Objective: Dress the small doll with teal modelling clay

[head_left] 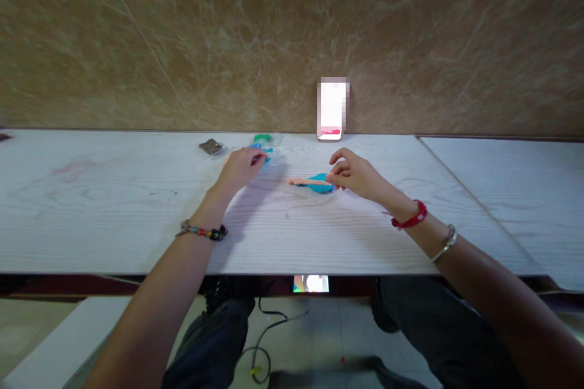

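A blue, leaf-shaped piece (pixel 320 187) lies on the white tabletop with a thin peach-coloured strip (pixel 301 182) along it. My right hand (pixel 358 176) is at the right end of these, thumb and forefinger closed on the strip's end, the other fingers curled. To the left, my left hand (pixel 241 167) has its fingertips pinched together over some small blue pieces (pixel 267 154). Whatever is between those fingertips is too small to make out. Just behind it sits a green item (pixel 262 138) in clear wrapping.
A small brown packet in clear plastic (pixel 211 146) lies left of my left hand. A lit phone (pixel 332 109) leans against the brown marbled wall. A second screen (pixel 311 283) shows below the table's front edge, and a black cable (pixel 262 340) runs over the floor.
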The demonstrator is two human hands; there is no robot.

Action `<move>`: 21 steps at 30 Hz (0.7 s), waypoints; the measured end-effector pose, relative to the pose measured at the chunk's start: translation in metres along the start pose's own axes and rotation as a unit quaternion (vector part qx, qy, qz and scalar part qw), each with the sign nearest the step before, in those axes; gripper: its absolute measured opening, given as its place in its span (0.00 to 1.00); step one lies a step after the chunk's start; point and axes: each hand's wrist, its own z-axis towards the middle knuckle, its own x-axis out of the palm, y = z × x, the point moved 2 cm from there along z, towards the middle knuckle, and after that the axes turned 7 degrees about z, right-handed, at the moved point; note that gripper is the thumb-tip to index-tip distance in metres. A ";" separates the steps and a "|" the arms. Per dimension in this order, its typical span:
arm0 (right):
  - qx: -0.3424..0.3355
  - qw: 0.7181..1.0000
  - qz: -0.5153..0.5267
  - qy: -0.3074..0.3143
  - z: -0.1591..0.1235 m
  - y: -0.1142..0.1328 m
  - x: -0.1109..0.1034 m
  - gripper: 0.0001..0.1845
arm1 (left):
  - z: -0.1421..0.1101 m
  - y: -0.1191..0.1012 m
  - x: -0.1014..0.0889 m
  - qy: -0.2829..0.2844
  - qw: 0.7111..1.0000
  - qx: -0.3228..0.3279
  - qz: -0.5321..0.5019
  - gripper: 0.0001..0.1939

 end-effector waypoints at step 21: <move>-0.160 0.886 -0.402 0.166 -0.031 -0.007 0.041 0.11 | 0.000 -0.011 0.009 0.063 0.995 0.069 0.023 0.15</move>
